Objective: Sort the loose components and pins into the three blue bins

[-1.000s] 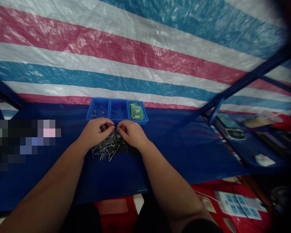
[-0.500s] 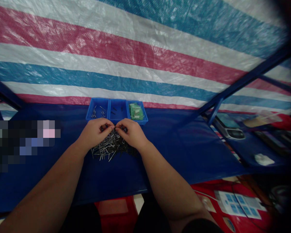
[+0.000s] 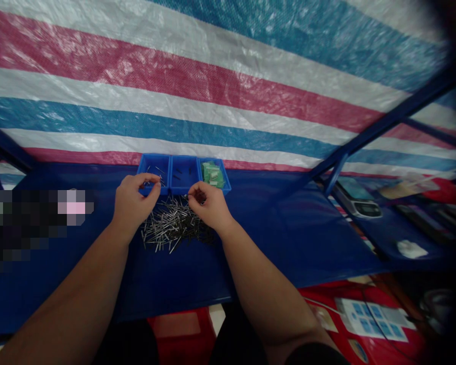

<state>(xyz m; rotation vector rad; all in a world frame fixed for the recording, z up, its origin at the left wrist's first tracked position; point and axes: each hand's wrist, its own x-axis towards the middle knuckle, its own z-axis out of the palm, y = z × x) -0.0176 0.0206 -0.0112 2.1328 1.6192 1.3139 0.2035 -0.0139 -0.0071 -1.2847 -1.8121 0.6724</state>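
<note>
A loose pile of thin metal pins [image 3: 169, 223], silvery on the left and darker on the right, lies in front of three joined blue bins. My left hand [image 3: 133, 200] is at the front edge of the left bin [image 3: 141, 167], which has a few silvery pins in it. Its thumb and forefinger are slightly apart, with nothing clearly held between them. Over the far right of the pile, my right hand [image 3: 212, 207] pinches a small metal pin [image 3: 186, 196], only partly visible. The middle bin [image 3: 185, 175] holds a few dark pins.
The right bin [image 3: 227, 183] contains a green bag [image 3: 213, 175] with pale pieces. A blue cover [image 3: 281, 228] spans the table. Striped sheeting [image 3: 213, 91] hangs behind. To the right are a slanting blue frame bar [image 3: 365, 139] and a digital scale [image 3: 361, 203].
My hands, earlier together above the pile, have parted. The left has moved left and away from me to the left bin, its fingertips separating. My right hand has shifted slightly right.
</note>
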